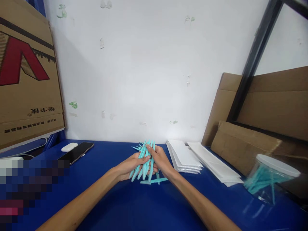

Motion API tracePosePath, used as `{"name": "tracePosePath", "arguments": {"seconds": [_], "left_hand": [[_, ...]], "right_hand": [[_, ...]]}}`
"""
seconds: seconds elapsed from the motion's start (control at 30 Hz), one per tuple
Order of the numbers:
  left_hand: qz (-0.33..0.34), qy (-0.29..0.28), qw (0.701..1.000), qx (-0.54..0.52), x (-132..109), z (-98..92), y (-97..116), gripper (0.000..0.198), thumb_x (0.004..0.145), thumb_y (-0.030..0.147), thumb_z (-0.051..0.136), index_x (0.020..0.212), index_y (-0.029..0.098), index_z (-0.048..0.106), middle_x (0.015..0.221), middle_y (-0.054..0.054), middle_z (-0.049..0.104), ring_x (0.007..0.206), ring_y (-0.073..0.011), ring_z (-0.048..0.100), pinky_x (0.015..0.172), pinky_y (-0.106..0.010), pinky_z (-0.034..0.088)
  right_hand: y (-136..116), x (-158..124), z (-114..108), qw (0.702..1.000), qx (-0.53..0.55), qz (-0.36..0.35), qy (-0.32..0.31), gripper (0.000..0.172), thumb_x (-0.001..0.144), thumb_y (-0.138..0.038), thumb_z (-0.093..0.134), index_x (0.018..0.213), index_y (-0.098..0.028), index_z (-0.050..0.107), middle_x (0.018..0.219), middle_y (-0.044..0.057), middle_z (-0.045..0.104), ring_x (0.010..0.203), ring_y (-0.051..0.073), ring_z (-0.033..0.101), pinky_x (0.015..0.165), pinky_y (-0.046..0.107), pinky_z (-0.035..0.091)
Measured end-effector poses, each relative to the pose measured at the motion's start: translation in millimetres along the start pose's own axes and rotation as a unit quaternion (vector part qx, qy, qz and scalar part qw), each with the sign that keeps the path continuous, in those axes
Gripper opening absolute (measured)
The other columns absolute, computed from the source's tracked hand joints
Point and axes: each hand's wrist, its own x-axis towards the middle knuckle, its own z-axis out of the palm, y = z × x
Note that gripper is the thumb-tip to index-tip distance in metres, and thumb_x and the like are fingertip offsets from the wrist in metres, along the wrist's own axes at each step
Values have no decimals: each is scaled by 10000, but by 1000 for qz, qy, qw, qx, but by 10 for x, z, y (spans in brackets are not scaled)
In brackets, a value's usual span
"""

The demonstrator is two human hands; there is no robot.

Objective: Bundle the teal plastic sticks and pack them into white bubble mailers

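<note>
Item 1: bundle of teal sticks point(144, 171), slim, tapered at the far end, broader and paler at the near end. Position: raised between both hands above the counter point(108, 205), fanned slightly, near ends uneven.

Item 2: left hand point(127, 166). Thumb laid across the bundle from the left; fingers curled beneath, partly hidden by the sticks.

Item 3: right hand point(160, 158). Thumb pressed on the upper part of the bundle; fingers bent around behind and below, pinching it against the thumb. Which hand bears more of the weight cannot be told.

Item 4: loose teal sticks point(154, 181), at least two, crossing just below the right hand. Further tips show beyond the left hand; whether held or lying cannot be told.

Handling note, by judgement: the sticks look light and smooth, apt to slide past one another. Even pressure from both thumbs suits them, with the far tips kept facing one way and the near ends levelled before the grip is relaxed. Squeezing at one point alone would likely widen the fan.

Surroundings: white packets point(184, 157), stacked right of the hands; lidded clear jar point(267, 184) containing similar sticks, farther right; dark phone point(79, 151), well apart at left.
</note>
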Motion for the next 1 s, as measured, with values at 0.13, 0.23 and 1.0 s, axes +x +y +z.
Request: {"name": "tracePosePath", "arguments": {"seconds": [0.13,0.23,1.0], "left_hand": [[6,4,1000,8,7,-8,-28,517,838,451,745,1166,82,593,953,-191,752,875,-280,748,842,-403,586],[15,8,1000,19,19,12,-38,505,844,440,741,1161,80,584,924,-182,751,838,-263,749,795,-368,595],[5,58,998,-38,78,49,-57,415,839,368,752,1105,103,576,894,-165,746,834,-291,752,725,-356,609]], "right_hand": [[28,-6,36,1000,21,13,-8,536,879,-693,504,946,-166,576,421,-79,485,276,97,390,284,194,306],[62,4,50,1000,19,21,7,532,879,-690,509,969,-169,565,441,-82,490,279,99,406,270,189,284],[22,-7,35,999,11,13,38,483,879,-680,504,901,-200,544,450,-80,457,306,101,381,274,204,273]]}}
